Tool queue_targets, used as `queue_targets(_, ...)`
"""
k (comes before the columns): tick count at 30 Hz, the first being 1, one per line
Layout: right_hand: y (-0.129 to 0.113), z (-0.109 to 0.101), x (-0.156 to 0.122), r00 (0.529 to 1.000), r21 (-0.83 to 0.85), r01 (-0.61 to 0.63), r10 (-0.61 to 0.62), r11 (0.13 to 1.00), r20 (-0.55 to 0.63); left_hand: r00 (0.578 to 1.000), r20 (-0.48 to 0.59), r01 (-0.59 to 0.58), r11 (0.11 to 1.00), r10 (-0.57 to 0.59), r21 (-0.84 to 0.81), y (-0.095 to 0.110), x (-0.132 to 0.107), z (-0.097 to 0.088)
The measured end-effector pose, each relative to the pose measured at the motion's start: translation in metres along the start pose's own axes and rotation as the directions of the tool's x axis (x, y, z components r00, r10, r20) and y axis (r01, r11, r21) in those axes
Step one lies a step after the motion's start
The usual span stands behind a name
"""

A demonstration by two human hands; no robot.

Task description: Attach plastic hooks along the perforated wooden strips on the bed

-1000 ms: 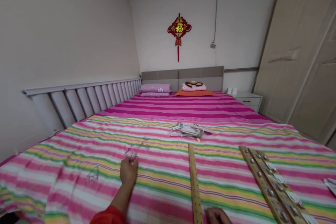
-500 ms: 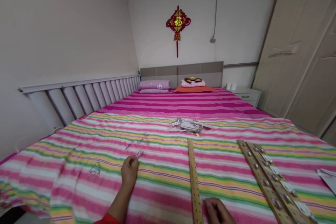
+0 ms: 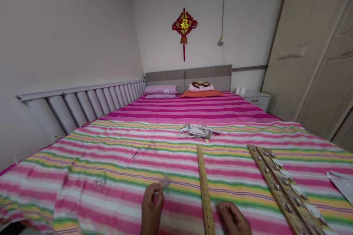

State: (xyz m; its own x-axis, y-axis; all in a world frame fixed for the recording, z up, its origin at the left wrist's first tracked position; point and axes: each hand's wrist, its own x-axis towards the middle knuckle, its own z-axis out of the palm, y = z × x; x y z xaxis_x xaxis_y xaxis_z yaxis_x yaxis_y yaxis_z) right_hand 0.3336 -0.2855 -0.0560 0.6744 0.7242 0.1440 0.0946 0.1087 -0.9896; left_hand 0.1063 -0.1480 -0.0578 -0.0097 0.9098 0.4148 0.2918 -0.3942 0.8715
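My left hand (image 3: 151, 206) is lifted over the striped bedspread (image 3: 116, 161) with its fingers pinched on a small pale, blurred item (image 3: 164, 183). A narrow perforated wooden strip (image 3: 204, 185) lies just to its right, running away from me. My right hand (image 3: 234, 219) rests near the strip's near end with fingers curled, touching the strip or the cloth beside it; whether it holds anything is unclear.
Two more wooden strips (image 3: 281, 187) carrying small metal pieces and tags lie at the right. A heap of small packets (image 3: 196, 131) sits mid-bed, a few tiny bits (image 3: 143, 150) at the left, a white sheet (image 3: 342, 183) at the far right. Pillows (image 3: 161, 90), nightstand (image 3: 255, 99), wardrobe (image 3: 317, 55).
My left hand lifted the small item off the bedspread and carried it right and toward me, near the wooden strip. My right hand came further into view beside the strip.
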Motion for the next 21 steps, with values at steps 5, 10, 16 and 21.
queue_targets(5, -0.039, 0.024, 0.001, 0.968, -0.135, 0.169, -0.138, 0.976, 0.209, 0.996, 0.053, -0.068, 0.998, 0.068, 0.01, 0.001, -0.021, 0.007)
queue_targets(10, -0.065, 0.07, 0.009, 0.798, -0.305, 0.481, -0.267, 0.822, 0.54, 0.993, 0.037, -0.11, 0.994, 0.109, 0.015, 0.002, -0.023, 0.009)
queue_targets(16, -0.069, 0.105, 0.016, 0.672, -0.485, 0.66, -0.163, 0.574, 0.722, 0.995, 0.046, -0.085, 0.996, 0.085, 0.001, 0.0, -0.022, 0.009)
queue_targets(21, -0.066, 0.12, 0.017, 0.608, -0.51, 0.76, -0.164, 0.403, 0.777, 0.998, 0.035, -0.049, 0.999, 0.05, -0.02, -0.004, -0.021, 0.01)
